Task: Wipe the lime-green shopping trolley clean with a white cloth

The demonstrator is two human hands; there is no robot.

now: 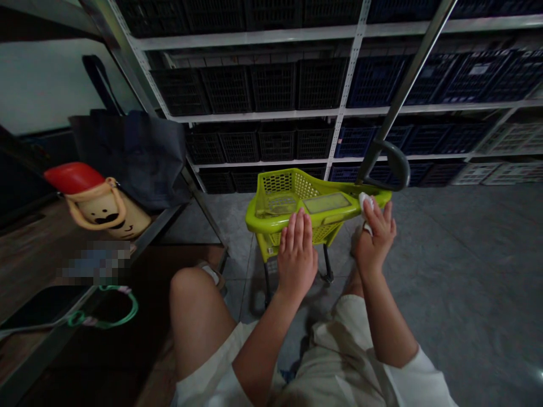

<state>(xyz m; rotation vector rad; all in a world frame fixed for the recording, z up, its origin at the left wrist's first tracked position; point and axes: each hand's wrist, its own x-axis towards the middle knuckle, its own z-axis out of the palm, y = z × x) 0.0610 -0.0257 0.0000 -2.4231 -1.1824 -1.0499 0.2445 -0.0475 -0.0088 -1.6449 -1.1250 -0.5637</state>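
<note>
- Left hand (297, 254): lying palm down on the near rim of the green trolley basket (335, 213), with fingers straight and close together. The grip is released and grasping nothing.
- Right hand (375, 232): pressing a white cloth (365, 202) against the basket's right rim corner. The grip is clenching around the cloth.
- Green trolley basket: standing on the grey floor (466, 271) just in front of the person's knees, with a dark handle (396, 161) rising right beside the cloth.
- Shelving (254, 117): carrying rows of dark crates (271, 85) behind the basket.
- Red-capped bottle (102, 206) with a drawn face: sitting on a low shelf at the left, with a dark bag (136, 152) leaning behind it.
</note>
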